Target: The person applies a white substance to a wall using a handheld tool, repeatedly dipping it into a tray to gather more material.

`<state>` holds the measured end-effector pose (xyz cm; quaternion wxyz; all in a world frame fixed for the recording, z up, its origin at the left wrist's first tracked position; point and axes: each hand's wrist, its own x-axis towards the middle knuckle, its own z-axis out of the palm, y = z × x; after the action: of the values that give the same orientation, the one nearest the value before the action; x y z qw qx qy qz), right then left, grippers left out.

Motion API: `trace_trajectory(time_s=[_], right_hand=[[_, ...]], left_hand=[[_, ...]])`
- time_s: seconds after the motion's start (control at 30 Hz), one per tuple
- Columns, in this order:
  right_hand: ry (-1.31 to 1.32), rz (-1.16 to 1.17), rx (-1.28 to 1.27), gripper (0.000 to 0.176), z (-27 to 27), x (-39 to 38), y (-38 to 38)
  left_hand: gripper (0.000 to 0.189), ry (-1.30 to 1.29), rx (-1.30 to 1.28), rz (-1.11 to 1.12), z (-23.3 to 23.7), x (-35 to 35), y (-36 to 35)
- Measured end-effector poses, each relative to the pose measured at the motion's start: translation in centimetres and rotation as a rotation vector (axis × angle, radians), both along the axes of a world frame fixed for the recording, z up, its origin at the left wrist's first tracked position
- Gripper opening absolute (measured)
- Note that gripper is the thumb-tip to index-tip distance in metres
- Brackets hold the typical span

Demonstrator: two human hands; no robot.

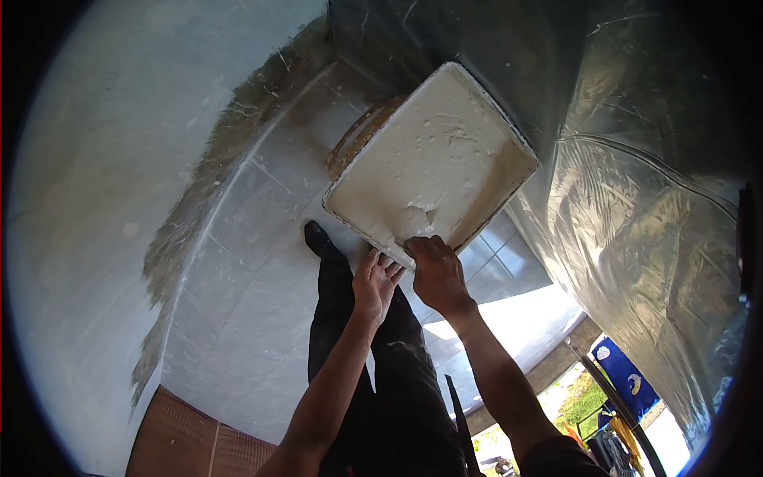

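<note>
A rectangular tub (427, 143) of creamy white wet plaster stands in front of me, its rim smeared and dark-edged. My right hand (439, 274) is closed at its near corner, fingers curled down over the plaster; what it grips is mostly hidden and I cannot tell its kind. A flat white-coated strip (400, 254) shows between my two hands at the rim. My left hand (377, 285) is just left of it, palm turned inward, fingers stretched up to the strip and the tub's near edge. A lump of plaster (414, 219) rises just beyond my right fingers.
A round brown-rimmed support (362, 135) shows under the tub. Left is a wall (111, 183) with pale coating and a rough grey band along its foot. Tiled floor (246, 294) lies below. Plastic sheeting (628, 230) hangs at right. My shoe (318, 237) is left of the tub.
</note>
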<state>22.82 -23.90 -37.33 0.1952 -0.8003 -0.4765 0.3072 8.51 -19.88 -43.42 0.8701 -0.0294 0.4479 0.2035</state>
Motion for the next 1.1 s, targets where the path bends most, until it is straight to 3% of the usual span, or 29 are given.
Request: trace_trajectory(time_s=[0.13,0.2,0.27,0.33,0.43,0.6,0.73,0.8,0.87,0.93,1.0,1.07,1.1], right_hand=[[-0.195,-0.169,0.104,0.035,0.3,1.1,0.9],[-0.277,-0.127,0.064,0.037,-0.4,0.3,0.8],[-0.278,0.026,0.053,0.04,-2.4,-1.0,-0.6],[-0.233,0.034,0.053,0.04,-1.2,-0.8,0.0],[-0.267,-0.155,0.132,0.038,-0.7,0.5,1.2],[-0.19,-0.008,0.031,0.038,-1.3,-0.9,0.4],[-0.273,-0.222,0.118,0.041,-1.6,0.1,0.7],[-0.324,-0.023,0.084,0.037,-2.2,-0.7,0.6],[-0.214,-0.033,0.062,0.037,-1.0,0.6,0.4],[-0.135,-0.278,0.126,0.04,-0.5,1.6,0.5],[-0.219,-0.284,0.145,0.044,-2.0,1.1,-0.3],[-0.328,-0.054,0.021,0.039,-2.7,-0.5,-0.7],[-0.244,-0.097,0.068,0.039,-2.1,-0.2,-0.5]], left_hand=[[0.042,0.014,0.008,-0.019,0.0,-0.2,0.2],[0.043,0.016,0.016,-0.04,0.0,-0.2,0.1],[0.045,-0.012,0.008,-0.05,-0.5,-0.4,0.0],[0.046,-0.016,0.025,-0.068,-0.4,-0.2,0.4],[0.049,0.007,0.014,-0.076,-0.5,-0.6,0.2],[0.052,0.015,-0.008,-0.087,-0.5,0.1,0.7],[0.053,0.007,0.018,-0.08,-1.0,-0.3,0.4],[0.053,0.026,-0.013,-0.074,-0.8,-0.2,0.5],[0.053,0.025,-0.005,-0.095,-0.6,0.0,0.8],[0.053,0.041,-0.008,-0.099,-0.6,-0.4,0.4],[0.054,0.043,-0.019,-0.083,-1.3,-0.1,0.4],[0.055,0.043,-0.009,-0.088,-0.6,0.3,0.4],[0.055,0.048,0.001,-0.092,-0.5,0.5,0.6]])
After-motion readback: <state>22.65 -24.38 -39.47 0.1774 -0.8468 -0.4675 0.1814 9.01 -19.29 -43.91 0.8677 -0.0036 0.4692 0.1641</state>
